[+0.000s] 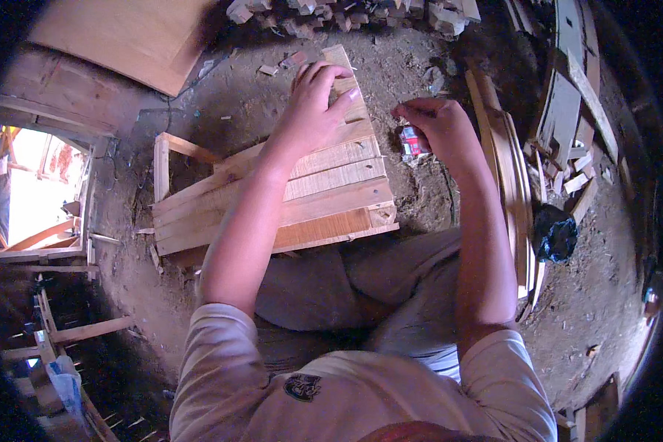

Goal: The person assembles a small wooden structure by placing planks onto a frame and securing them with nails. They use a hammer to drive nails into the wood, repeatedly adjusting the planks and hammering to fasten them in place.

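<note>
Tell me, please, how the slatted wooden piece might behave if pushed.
The slatted wooden piece would probably stay stiff, given its straight planks. It likely won't roll, being flat-sided. The uneven dirt floor may resist sliding.

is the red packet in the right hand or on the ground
On the ground: the red packet lies there, the right hand not closed around it.

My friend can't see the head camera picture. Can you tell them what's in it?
A person's left hand is curled above a slatted wooden piece; their right hand is near a small red-and-white packet on the dirt floor.
</note>
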`<state>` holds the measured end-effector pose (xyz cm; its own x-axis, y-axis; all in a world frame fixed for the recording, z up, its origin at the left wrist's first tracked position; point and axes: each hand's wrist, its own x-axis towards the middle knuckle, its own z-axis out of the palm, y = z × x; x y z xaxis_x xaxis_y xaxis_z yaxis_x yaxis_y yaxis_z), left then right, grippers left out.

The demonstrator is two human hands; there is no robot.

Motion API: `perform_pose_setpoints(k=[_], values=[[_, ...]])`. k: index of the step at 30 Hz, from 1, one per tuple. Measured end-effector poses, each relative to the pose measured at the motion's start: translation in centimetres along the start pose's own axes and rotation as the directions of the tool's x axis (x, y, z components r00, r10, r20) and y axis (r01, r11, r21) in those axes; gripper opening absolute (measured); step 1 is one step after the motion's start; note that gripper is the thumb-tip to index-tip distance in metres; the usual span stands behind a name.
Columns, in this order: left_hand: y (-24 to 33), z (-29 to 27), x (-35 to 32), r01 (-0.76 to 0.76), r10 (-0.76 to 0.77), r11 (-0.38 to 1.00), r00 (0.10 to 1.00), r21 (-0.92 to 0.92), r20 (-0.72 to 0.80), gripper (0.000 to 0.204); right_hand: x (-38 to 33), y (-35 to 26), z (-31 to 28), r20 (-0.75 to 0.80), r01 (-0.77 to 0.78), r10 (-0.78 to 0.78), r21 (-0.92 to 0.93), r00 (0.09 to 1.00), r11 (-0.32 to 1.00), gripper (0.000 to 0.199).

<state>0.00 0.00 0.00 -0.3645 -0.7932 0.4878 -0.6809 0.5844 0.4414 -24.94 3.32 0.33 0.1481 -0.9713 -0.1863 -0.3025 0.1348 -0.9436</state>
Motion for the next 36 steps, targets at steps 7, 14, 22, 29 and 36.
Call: perform_pose_setpoints(k=[7, 14, 22, 29, 36], values=[[-1.7, -0.5, 0.0, -0.074, 0.075, 0.997, 0.995, 0.016, -0.067, 0.026, 1.6, -1.7, 3.6, -0.178, 0.296, -0.318, -0.139, 0.931, 0.945, 0.024], [-1.6, 1.2, -0.1, -0.078, 0.08, 0.997, 0.99, 0.023, -0.113, 0.031, 1.2, -1.7, 5.7, -0.172, 0.385, -0.375, 0.027, 0.911, 0.922, 0.027], [-0.7, 1.0, -0.6, -0.022, 0.024, 1.0, 0.991, 0.017, -0.132, 0.023, 1.9, 0.6, 5.0, -0.169, 0.495, -0.469, 0.173, 0.867, 0.852, 0.018], [-0.7, 1.1, -1.0, -0.011, 0.029, 0.997, 0.973, 0.078, -0.227, 0.018, 1.1, 0.2, 5.8, -0.212, 0.458, -0.441, 0.036, 0.872, 0.888, 0.017], [-2.0, -7.6, -1.2, 0.411, -0.379, 0.911, 0.795, -0.039, -0.473, 0.023, 0.8, 0.5, 6.1, -0.143, 0.504, -0.485, 0.177, 0.863, 0.845, 0.017]])
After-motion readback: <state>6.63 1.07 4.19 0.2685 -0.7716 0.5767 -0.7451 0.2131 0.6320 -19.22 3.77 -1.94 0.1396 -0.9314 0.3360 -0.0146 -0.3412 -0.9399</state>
